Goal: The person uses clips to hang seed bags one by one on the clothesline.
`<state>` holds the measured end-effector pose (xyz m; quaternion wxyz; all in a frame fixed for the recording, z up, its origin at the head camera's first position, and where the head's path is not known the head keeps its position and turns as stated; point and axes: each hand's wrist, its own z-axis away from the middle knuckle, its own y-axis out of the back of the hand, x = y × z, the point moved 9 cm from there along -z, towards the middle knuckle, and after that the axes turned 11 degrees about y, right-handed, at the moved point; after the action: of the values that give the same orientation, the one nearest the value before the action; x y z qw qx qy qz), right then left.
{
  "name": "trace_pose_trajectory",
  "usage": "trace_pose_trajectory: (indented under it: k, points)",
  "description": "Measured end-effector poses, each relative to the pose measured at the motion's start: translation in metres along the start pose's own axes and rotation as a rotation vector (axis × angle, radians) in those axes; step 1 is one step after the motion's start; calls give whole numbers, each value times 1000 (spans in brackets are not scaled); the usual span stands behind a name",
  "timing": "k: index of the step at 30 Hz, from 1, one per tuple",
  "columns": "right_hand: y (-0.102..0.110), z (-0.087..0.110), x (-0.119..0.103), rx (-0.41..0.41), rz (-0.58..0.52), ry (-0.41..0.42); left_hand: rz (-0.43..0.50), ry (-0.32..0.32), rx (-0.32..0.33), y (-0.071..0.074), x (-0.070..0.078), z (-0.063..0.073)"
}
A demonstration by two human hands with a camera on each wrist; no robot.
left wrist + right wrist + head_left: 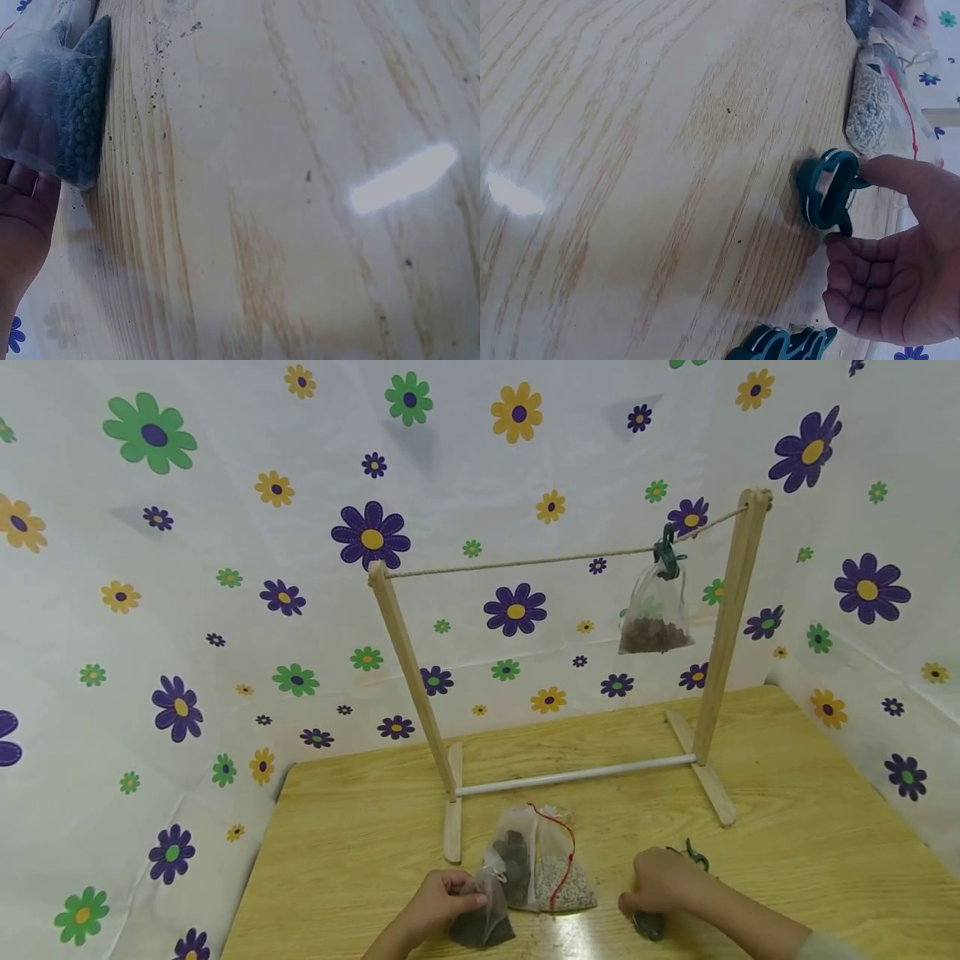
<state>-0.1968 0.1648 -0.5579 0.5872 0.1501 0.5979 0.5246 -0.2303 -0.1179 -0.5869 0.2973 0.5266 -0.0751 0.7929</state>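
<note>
My left hand [435, 906] grips a small mesh bag [491, 918] of dark pellets by its gauzy side, low over the table. Beside it lie a mesh bag of dark stones [516, 868] and another of pale grains [568, 885] with a red cord. Farther right, my right hand [662, 881] pinches a green clip [829, 191] at its handles, between thumb and fingertip, close over the wood. More green clips [772, 345] lie near that hand, partly cut off in the right wrist view.
Behind the bags stands a wooden frame [412, 668] with a rope [517, 562] across its top and a white bar [577, 776] low down. From the rope's right part hangs a bag of brown bits [656, 633], held by a green clip [667, 558]. Flowered sheets surround the table.
</note>
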Motion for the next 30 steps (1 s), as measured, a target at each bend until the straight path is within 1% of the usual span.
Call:
trace_pose_trajectory:
  k: [2,6,8,10,14,17,20,22,24,28,30]
  points:
    - [4,-2,-1,23,-49,15,-11,-2,9,0,3,0]
    - [11,-4,-3,49,-111,36,1,-1,1,-3,12,4]
    - [14,-5,-4,56,-122,62,13,-4,-3,-5,17,6]
    - [16,-6,-7,66,-118,93,9,-14,5,-6,20,8]
    - [24,-8,-13,129,-50,178,-21,-41,37,-6,23,9]
    - [36,-6,-22,215,9,267,-39,-64,60,-6,25,10]
    - [48,0,-33,290,66,365,-24,-84,59,-8,31,13]
    - [55,4,-39,327,116,419,-23,-96,59,-8,35,14]
    - [61,7,-44,352,169,462,-5,-89,52,-9,39,15]
    - [71,13,-52,387,264,522,9,-87,67,-8,49,17]
    - [76,17,-58,420,294,566,13,-91,81,-8,61,21]
